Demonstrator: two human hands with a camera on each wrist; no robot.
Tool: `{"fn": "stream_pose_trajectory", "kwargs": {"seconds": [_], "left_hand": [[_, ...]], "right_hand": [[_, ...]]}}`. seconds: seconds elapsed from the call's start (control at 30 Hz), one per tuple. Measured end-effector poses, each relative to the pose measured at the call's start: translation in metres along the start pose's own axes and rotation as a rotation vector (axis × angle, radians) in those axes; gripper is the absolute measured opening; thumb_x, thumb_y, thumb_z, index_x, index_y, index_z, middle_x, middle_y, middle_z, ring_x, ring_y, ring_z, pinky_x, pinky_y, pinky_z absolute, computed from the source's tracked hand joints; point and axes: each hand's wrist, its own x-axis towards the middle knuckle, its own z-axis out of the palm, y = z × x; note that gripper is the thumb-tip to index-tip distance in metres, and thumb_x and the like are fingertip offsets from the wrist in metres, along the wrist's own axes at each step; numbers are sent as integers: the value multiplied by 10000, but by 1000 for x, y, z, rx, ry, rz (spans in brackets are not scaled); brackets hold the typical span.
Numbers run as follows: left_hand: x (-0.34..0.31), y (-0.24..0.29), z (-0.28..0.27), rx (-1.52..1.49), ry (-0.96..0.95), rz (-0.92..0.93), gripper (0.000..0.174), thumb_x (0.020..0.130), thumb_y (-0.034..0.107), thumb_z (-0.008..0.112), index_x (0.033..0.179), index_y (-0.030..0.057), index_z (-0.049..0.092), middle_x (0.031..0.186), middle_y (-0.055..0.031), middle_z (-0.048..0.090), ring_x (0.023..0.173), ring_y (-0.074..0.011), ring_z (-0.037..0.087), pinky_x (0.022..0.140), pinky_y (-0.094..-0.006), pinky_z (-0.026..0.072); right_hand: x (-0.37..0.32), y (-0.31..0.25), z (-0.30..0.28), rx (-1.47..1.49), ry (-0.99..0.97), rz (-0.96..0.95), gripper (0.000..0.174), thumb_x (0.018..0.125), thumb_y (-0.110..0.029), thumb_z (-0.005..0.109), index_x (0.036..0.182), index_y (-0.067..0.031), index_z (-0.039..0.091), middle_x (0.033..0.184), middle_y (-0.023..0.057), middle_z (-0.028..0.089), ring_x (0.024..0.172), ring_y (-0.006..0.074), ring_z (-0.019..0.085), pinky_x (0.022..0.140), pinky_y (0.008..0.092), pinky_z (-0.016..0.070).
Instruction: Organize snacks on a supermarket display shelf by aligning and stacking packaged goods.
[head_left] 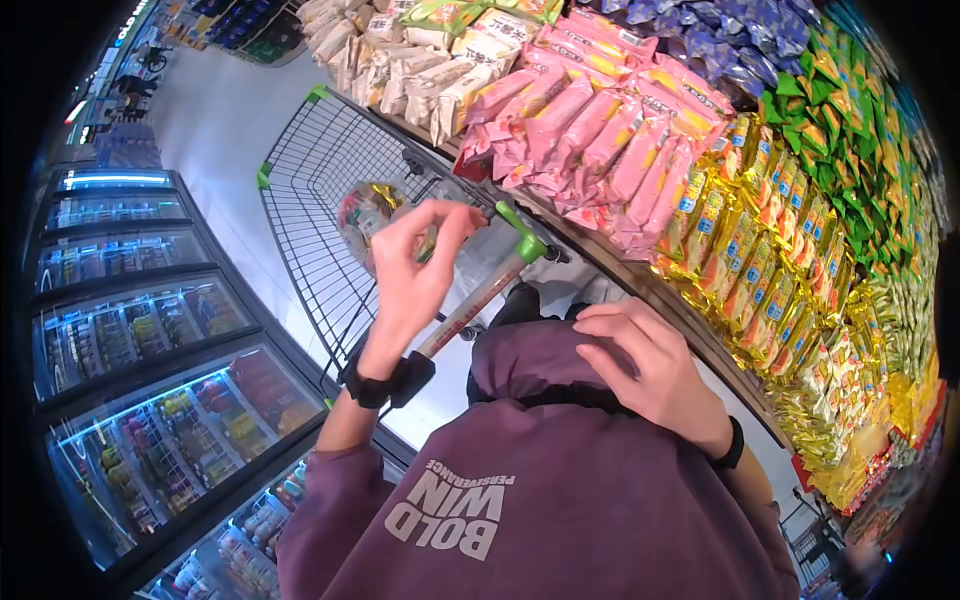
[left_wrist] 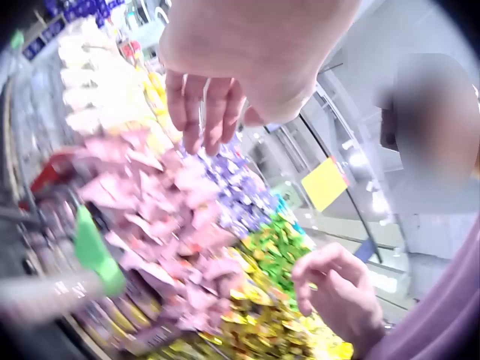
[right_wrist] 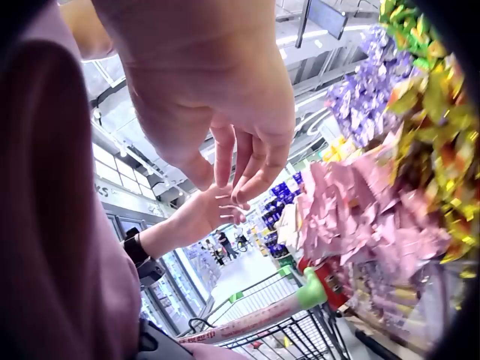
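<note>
My left hand (head_left: 415,265) is raised over the shopping cart's handle (head_left: 465,312), its fingers loosely bent and nothing held. In the left wrist view its fingers (left_wrist: 206,112) hang relaxed against the snack display. My right hand (head_left: 650,365) hovers in front of the purple sweatshirt (head_left: 590,480), also without an object, its fingers slightly bent. Ahead of the left hand, the wire cart (head_left: 315,180) carries a clear bag (head_left: 360,215) with colourful contents, partly hidden by that hand. Pink snack packs (head_left: 590,140) lie piled on the display just beyond the cart.
Gold packs (head_left: 750,240), green packs (head_left: 840,140) and purple-blue packs (head_left: 730,40) fill the display along the right. White packs (head_left: 430,75) lie at its far end. Glass-door freezers (head_left: 170,400) line the left. Farther down the aisle, people (right_wrist: 225,244) stand.
</note>
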Motion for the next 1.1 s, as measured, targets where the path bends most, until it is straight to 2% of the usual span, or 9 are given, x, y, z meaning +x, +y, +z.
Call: {"fn": "stream_pose_trajectory", "kwargs": {"seconds": [0.07, 0.13, 0.33, 0.43, 0.6, 0.8, 0.97, 1.0, 1.1], "left_hand": [[14, -36, -44, 300, -20, -113, 245, 975, 157, 569, 987, -51, 699, 867, -99, 741, 821, -145, 688, 786, -289, 524], [20, -114, -84, 376, -97, -114, 267, 941, 202, 589, 989, -35, 704, 829, -179, 722, 763, -284, 714, 723, -374, 538], [8, -333, -139, 573, -530, -179, 273, 901, 178, 554, 987, -32, 704, 844, -236, 693, 803, -381, 682, 766, -439, 527], [1, -407, -131, 600, -665, -291, 286, 905, 227, 585, 1009, 0, 726, 910, -177, 726, 801, -337, 694, 772, -393, 537], [-22, -541, -95, 547, -464, -340, 308, 886, 294, 616, 1061, 77, 746, 961, -124, 736, 796, -289, 700, 768, -387, 538], [19, -484, -81, 445, -539, -761, 398, 878, 448, 592, 1055, 133, 758, 1023, -169, 732, 1034, -320, 681, 901, -414, 514], [7, -663, 23, 235, -509, -764, 481, 859, 475, 627, 1091, 61, 704, 893, -149, 740, 859, -309, 720, 822, -410, 545], [17, -625, 14, 189, -557, -899, 479, 843, 459, 644, 1118, 69, 692, 905, -157, 737, 883, -321, 713, 829, -410, 544], [7, -630, 23, 231, -459, -757, 484, 792, 419, 692, 1149, 92, 679, 940, -163, 734, 933, -334, 698, 834, -407, 542]], "right_hand": [[33, 4, 35, 8, -94, -19, 184, 876, -76, 687, 1039, -13, 628, 1010, 133, 639, 927, 318, 643, 786, 395, 531], [67, 7, 71, 37, -172, -44, 166, 892, -86, 666, 1032, -11, 616, 989, 148, 640, 946, 335, 640, 788, 409, 528], [191, 34, 171, 69, -443, 15, 165, 930, -104, 569, 1017, 11, 648, 923, 222, 685, 895, 426, 650, 801, 475, 510], [248, 58, 224, -153, -651, 9, 231, 884, -85, 580, 1077, 11, 665, 941, 248, 692, 928, 422, 670, 834, 453, 527], [323, 90, 296, -345, -884, 118, 266, 807, -71, 618, 1039, 38, 688, 956, 277, 691, 932, 410, 684, 834, 438, 545], [330, 125, 352, -424, -966, 178, 264, 821, -62, 570, 1043, 25, 685, 979, 280, 684, 962, 412, 671, 867, 436, 533], [311, 133, 337, -231, -791, 252, 233, 883, -112, 574, 1035, 32, 677, 941, 256, 695, 907, 388, 682, 841, 424, 535], [313, 132, 328, -218, -803, 273, 228, 890, -113, 574, 1034, 32, 674, 936, 245, 699, 898, 382, 685, 836, 421, 535], [319, 131, 309, -134, -768, 365, 218, 913, -115, 584, 1049, 37, 662, 908, 206, 713, 865, 348, 697, 802, 392, 538]]}}
